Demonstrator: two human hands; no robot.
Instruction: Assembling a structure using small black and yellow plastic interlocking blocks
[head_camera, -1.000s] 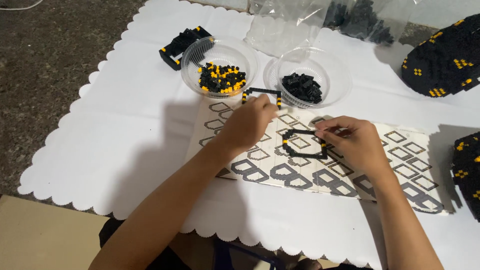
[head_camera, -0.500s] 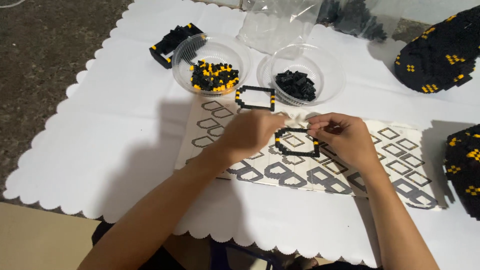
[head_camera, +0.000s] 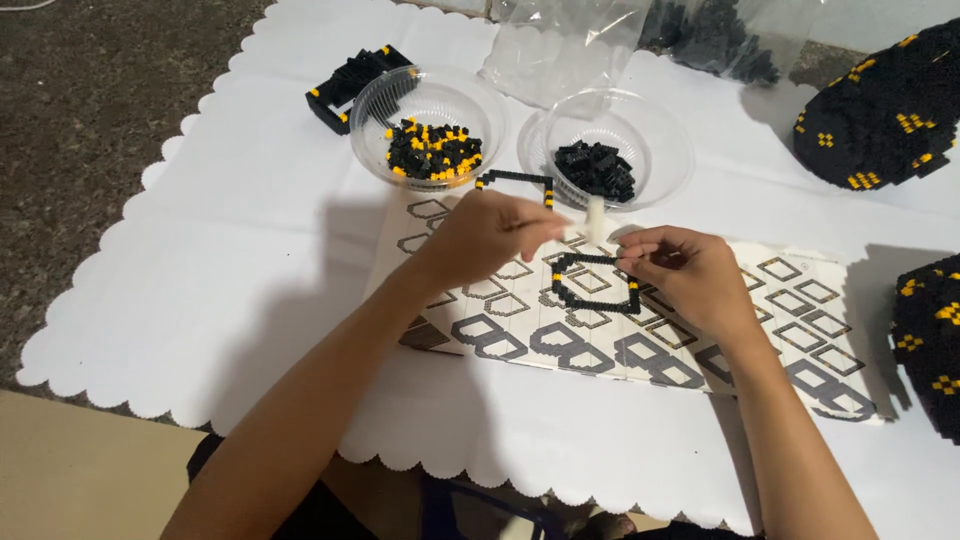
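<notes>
Pinching a small pale tool between thumb and fingertips — left hand clenched on it, tip hanging just above the black brick ring. Steadying the ring at its right edge with the right hand, fingers curled onto the rim, grasping it lightly. Resting flat on the printed pattern sheet, in the middle of the white worktop, just in front of the two clear bowls.

Looks fragile: a thin, open, roughly hexagonal loop of tiny black bricks, one brick wide, with a few yellow bricks along the right side. Likely to snap at a joint or twist out of shape if pressed too hard from one side, judging by how slender it is. Likely also to slide off its outline on the sheet if the right hand lets go while the tool pushes. Easy to knock the second, smaller black-and-yellow frame lying between the bowls, or to tip the bowl of mixed black and yellow bricks or the bowl of black bricks with a careless wrist — both near the reach path.
</notes>
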